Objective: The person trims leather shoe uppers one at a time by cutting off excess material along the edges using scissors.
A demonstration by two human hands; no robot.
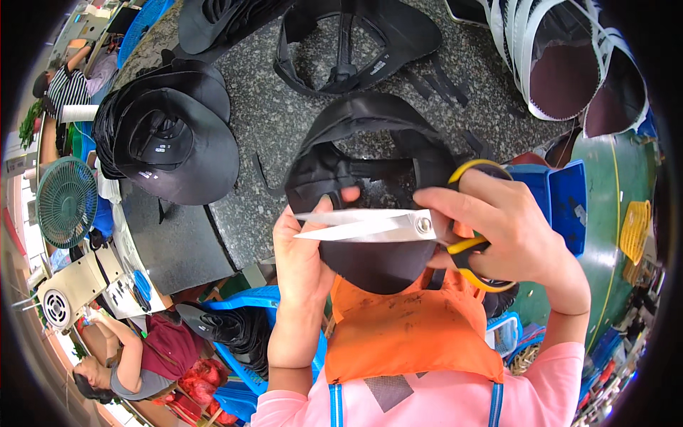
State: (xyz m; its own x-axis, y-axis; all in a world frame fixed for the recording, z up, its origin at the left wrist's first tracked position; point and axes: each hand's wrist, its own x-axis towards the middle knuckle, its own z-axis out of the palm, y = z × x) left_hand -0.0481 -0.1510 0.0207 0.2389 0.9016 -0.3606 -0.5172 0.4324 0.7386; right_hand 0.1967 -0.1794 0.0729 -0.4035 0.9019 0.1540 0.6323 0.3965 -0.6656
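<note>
My right hand (509,224) has its fingers through the yellow-and-black handles of a pair of scissors (384,226). The blades point left and are slightly apart, lying across the front of a black shoe upper (380,265). With my left hand (302,260) I grip the upper's left side, thumb close to the blade tips. The upper is curved into an open loop, held over the stone table's near edge. Whether the blades touch it I cannot tell. Beyond it lies another black upper (409,35), and to the left sits a stack of black uppers (206,156).
Thin black strips (445,89) litter the speckled stone table (256,99). White-edged pieces with maroon lining (562,78) stand far right. Blue bins (569,203) are at right, a blue crate (249,299) of black pieces at lower left. Two people work at left, near a green fan (67,203).
</note>
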